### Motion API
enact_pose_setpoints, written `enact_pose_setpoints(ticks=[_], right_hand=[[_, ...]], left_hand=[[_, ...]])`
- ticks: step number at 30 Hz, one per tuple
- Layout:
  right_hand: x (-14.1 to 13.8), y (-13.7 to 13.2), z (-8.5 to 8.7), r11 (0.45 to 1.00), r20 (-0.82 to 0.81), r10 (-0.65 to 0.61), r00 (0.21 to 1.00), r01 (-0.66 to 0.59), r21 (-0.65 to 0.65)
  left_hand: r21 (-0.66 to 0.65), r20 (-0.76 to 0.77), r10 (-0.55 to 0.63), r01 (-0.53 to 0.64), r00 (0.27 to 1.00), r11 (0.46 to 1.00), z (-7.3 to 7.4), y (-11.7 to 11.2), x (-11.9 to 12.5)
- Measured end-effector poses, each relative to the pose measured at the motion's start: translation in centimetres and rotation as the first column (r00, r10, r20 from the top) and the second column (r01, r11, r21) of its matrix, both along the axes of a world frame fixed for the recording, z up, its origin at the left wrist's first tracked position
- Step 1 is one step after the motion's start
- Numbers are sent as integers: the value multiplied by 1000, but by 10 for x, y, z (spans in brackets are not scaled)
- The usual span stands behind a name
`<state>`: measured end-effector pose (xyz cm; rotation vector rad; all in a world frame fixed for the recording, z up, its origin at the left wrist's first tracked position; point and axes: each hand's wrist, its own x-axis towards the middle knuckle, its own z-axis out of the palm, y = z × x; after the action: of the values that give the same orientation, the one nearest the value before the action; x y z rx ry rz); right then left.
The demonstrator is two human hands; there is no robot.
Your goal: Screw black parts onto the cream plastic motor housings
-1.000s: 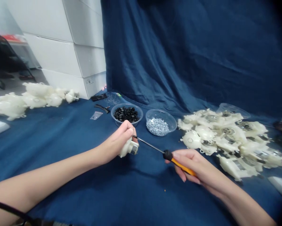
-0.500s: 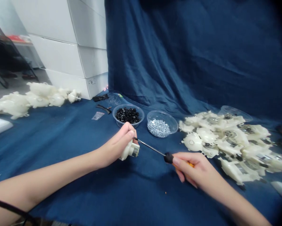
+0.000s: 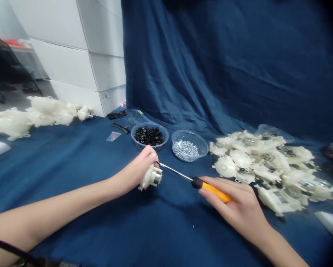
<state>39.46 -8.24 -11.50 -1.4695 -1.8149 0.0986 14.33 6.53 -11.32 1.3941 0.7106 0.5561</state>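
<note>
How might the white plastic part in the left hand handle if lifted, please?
The white plastic part is probably light for its size, being mostly plastic. It looks stiff, not floppy. Its rounded shell might roll on the blue cloth.

Soft light casts faint shadows under the hands (image 3: 137, 172) (image 3: 233, 202), corners darkening.

Glossy plastic screwdriver handle (image 3: 216, 193), steel shaft (image 3: 174, 172)
</note>
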Motion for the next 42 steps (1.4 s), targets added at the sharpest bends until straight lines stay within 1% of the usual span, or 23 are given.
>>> enact_pose_setpoints(ticks=[2,4,6,7,9,12,14,15,17,19,20,22,24,26,28,31,32,34,36,37,39,40,42], right_hand=[[1,2,5,935,-286,-69,956,-38,-351],[1,4,9,736,-533,-180,827,-246,-630],[1,6,12,574,-676,-250,694,-456,-680],[0,6,13,555,-712,-256,654,-503,-662],[-3,7,14,621,-709,-232,666,-460,-635],[-6,7,12,843,-455,-170,874,-110,-526],[-4,6,7,967,-133,-122,984,88,-239],[-3,4,4,991,25,-113,993,114,-74],[-1,1,-1,989,235,-93,968,63,133],[0,-1,-3,988,253,-60,966,21,153],[-1,-1,-2,995,195,-36,980,17,99],[-2,1,2,988,-25,-4,1000,0,-152],[-4,5,7,869,-295,-43,954,-110,-483],[-4,8,10,707,-495,-133,858,-268,-654],[-3,9,12,635,-605,-206,769,-366,-681],[-2,9,10,604,-667,-221,712,-437,-667],[-2,9,9,622,-664,-205,719,-428,-655],[-3,10,5,749,-570,-141,810,-289,-596],[-3,10,1,925,-301,-69,951,-52,-377],[-2,9,-2,978,-120,-54,991,29,-206],[-1,6,-6,995,171,-55,984,39,95],[0,4,-8,986,239,-51,970,11,168],[-2,1,-7,987,224,-28,974,-9,163]], left_hand=[[75,48,-48,44,998,996,1,-2,-4],[197,105,-90,68,990,978,3,-5,-7],[269,154,-98,53,983,962,6,-6,-9],[256,164,-83,39,983,966,9,-6,-8],[141,140,-32,12,990,990,13,-6,-5],[-63,34,32,-30,999,998,16,-3,1],[-125,-42,29,-34,999,992,13,-1,2],[-131,-69,20,-29,997,991,10,0,2],[-112,-81,-4,-5,997,994,5,3,0],[-44,-33,-17,16,999,999,2,3,-3],[6,-2,-23,23,1000,1000,2,2,-4],[100,51,-46,41,998,994,4,0,-5],[119,71,-66,58,995,991,7,-3,-6],[58,60,-78,74,995,996,8,-5,-4],[32,49,-93,91,995,995,7,-4,-2],[37,76,-86,83,993,996,6,-2,0],[22,79,-63,62,995,998,6,-1,0],[-36,49,-7,8,999,999,7,1,0],[-81,-19,13,-15,1000,997,7,3,-1],[-87,-54,4,-9,999,996,6,3,-1],[-71,-100,-4,-3,995,997,5,4,-2],[-57,-106,-3,-3,994,998,4,4,-2],[-42,-88,4,-8,996,999,3,3,-2]])
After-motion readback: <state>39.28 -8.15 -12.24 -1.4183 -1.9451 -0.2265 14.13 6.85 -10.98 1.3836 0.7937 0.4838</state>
